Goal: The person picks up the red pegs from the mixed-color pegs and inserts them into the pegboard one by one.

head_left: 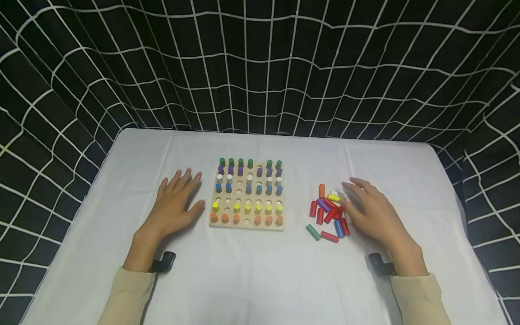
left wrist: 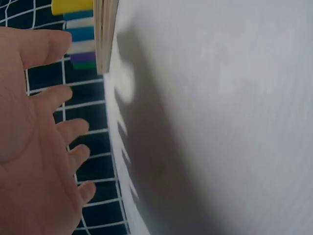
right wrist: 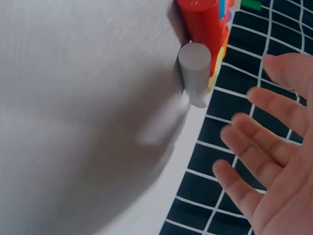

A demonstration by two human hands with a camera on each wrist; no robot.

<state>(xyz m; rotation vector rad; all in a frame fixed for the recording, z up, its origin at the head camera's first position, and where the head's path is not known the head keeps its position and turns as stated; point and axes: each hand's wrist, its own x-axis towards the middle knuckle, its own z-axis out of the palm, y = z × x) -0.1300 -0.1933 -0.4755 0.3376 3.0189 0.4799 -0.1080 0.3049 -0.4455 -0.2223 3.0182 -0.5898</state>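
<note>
A wooden pegboard (head_left: 243,227) lies on the table, with rows of green, purple, white, blue, yellow and orange pegs upright in it. Each of these rows has at least one bare hole, and one row of holes between blue and yellow holds no pegs. To its left, my left hand (head_left: 172,207) is spread and holds nothing; the left wrist view shows its fingers (left wrist: 73,128) apart from the board. Loose pegs lie heaped at the right, mostly red (head_left: 329,236), plus green (head_left: 313,232), blue (head_left: 339,229) and others. Beside them my right hand (head_left: 373,214) hovers, fingers relaxed, holding nothing.
A white cloth (head_left: 252,275) covers the table. Dark walls with white netting (head_left: 260,67) surround its back and sides. A black wrist camera (head_left: 164,262) sits on the left wrist, and another (head_left: 381,264) on the right.
</note>
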